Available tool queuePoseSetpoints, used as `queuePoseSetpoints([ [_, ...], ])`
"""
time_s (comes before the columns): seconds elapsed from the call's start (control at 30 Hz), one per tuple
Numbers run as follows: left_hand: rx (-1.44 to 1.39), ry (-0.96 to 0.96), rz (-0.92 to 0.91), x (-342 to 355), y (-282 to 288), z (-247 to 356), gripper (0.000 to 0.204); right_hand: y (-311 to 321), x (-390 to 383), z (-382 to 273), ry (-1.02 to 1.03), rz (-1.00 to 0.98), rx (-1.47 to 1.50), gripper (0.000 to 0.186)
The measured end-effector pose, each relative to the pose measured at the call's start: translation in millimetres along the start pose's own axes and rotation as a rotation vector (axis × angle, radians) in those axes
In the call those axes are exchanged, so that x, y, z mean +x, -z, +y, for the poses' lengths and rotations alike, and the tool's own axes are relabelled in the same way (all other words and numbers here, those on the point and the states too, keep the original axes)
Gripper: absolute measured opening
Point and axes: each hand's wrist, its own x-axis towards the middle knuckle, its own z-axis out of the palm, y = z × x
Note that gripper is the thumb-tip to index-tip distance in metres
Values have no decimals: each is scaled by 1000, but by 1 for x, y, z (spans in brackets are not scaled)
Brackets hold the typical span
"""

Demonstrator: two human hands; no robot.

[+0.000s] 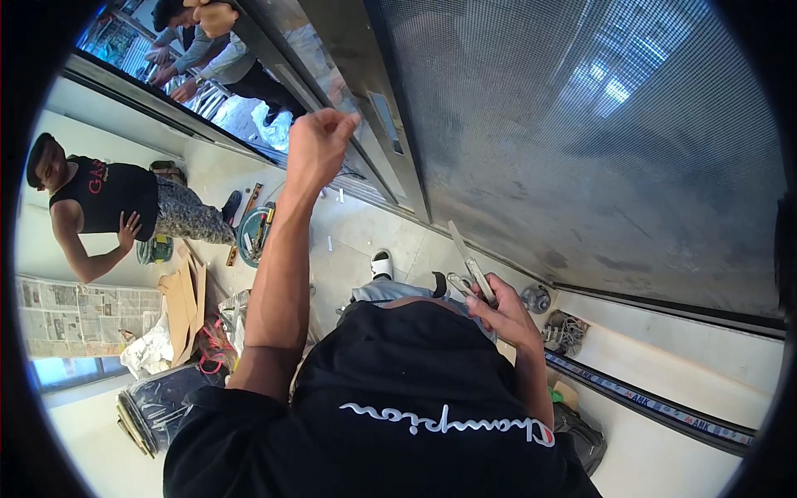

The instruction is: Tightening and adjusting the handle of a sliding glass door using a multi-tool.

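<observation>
Holding a silver metal tool point(472, 266) low in the right hand point(506, 314), a person in a black T-shirt point(398, 365) is standing beside a tall dark door frame point(361, 50). The tool is sitting between thumb and curled fingers, its long, narrow end pointing up toward a mesh panel point(573, 158). The left hand point(320, 145) is hanging raised near the frame's recessed metal plate point(384, 123), thumb and forefinger pressed together; whether they are pinching something small, or touching the frame, one cannot tell.

Some risks are showing, as a judgement: the tool's end is pointing close enough to the mesh that a careless swing might be snagging or scratching it. A loosening right grip might be dropping the tool near the white slipper point(382, 264) below. If a panel were sliding, the left fingers might be getting caught at the frame.

To the left, a co-worker point(106, 199) in a sleeveless black top is standing with one hand on the body. A round green tub of tools point(253, 236) is occupying the floor between them, with cardboard point(181, 303) leaning nearby, so the way left is looking cluttered. On the right, coiled wire point(566, 334) and a long dark strip point(647, 401) are lying by the wall. Beyond the opening, other people point(228, 62) are working outside.
</observation>
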Motion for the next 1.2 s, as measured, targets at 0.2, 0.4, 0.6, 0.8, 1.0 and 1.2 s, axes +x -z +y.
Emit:
queuePoseSetpoints([
  [0.2,-257,128,170,-27,0,-11,46,-21,17,-17,286,88,-45,45],
  [0.4,-426,64,298,-51,-3,-12,47,-31,32,-50,351,27,-114,45],
  [0.6,-457,140,107,-43,23,-7,29,-48,45,-75,325,-105,81,43],
  [0.8,-340,-106,144,5,59,16,33,-106,50,-126,348,85,189,47],
  [1.0,-268,-352,88,40,73,42,37,-146,75,-135,310,-87,857,57],
  [1.2,-184,-339,-105,45,87,16,45,-171,79,-170,502,-44,1228,55],
])
